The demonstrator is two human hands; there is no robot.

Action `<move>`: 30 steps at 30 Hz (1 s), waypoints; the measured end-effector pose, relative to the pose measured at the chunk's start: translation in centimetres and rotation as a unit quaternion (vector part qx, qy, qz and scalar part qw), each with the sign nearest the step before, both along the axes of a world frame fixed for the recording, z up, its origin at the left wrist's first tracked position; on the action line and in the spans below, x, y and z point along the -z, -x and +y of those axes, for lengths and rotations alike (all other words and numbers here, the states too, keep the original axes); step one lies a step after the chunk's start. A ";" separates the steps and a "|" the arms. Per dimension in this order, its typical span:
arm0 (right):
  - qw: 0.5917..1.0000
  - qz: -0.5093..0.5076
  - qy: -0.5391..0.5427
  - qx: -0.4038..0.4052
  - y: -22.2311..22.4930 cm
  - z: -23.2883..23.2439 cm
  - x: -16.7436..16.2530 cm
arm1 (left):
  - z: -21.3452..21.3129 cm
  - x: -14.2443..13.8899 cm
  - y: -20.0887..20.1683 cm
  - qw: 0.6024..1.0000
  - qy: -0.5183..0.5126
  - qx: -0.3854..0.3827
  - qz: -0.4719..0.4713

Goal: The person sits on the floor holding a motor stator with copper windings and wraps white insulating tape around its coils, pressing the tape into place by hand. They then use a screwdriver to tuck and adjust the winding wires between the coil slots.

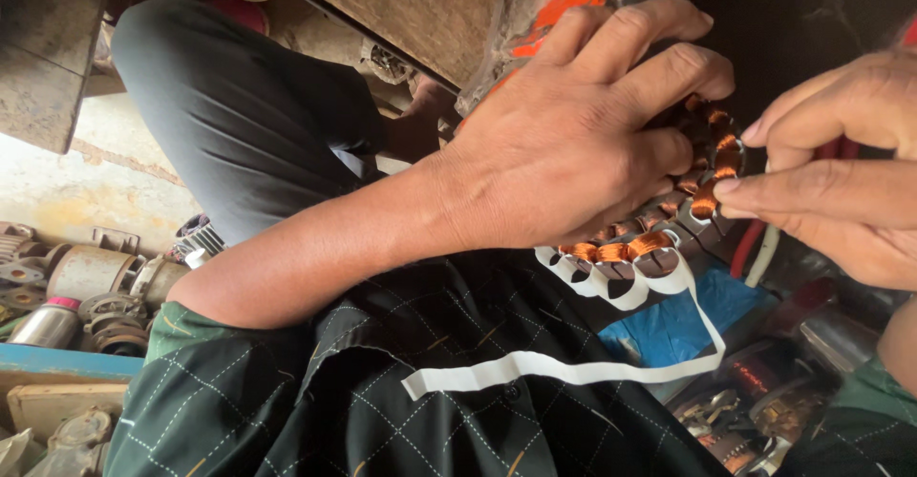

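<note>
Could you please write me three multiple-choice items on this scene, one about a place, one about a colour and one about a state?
1. Where does the left hand rest?
A. on top of the stator
B. on the blue sheet
C. on the metal parts at lower left

2. What colour are the coils on the stator?
A. silver
B. copper orange
C. green

3. How does the white tape lie?
A. wound tight on a roll
B. folded flat inside a box
C. threaded in loops along the coils, its free end trailing loose over the shirt

Answers:
1 A, since the palm and fingers cover the winding ring.
2 B, since the wire bundles shine orange-brown.
3 C, since loops hang below the coils and the strip runs down across the checked cloth, while the right hand pinches at a coil.
</note>
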State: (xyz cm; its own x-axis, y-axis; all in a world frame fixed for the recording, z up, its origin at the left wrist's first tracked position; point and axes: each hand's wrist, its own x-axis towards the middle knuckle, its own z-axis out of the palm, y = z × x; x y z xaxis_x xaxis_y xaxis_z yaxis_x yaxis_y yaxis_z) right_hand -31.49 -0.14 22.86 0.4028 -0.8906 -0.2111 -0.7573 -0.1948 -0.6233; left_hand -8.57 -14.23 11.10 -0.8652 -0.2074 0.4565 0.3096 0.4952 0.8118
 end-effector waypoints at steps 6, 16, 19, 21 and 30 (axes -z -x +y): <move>0.999 0.028 0.007 -0.014 0.3 0.6 0.2 | 0.6 0.0 0.5 1.000 -0.002 -0.002 0.011; 0.999 0.053 -0.001 -0.009 -0.5 0.4 -0.2 | 1.1 0.7 0.3 0.998 0.032 -0.015 0.052; 0.998 0.056 -0.002 0.008 -0.7 0.5 -0.1 | 1.4 0.9 0.4 0.996 0.055 -0.028 0.058; 0.998 0.061 0.006 0.022 -0.7 1.0 0.0 | 1.6 1.0 0.5 0.995 0.072 -0.034 0.055; 0.982 0.095 -0.054 0.155 0.5 5.3 -0.2 | 1.7 0.8 0.3 0.998 0.045 -0.023 0.026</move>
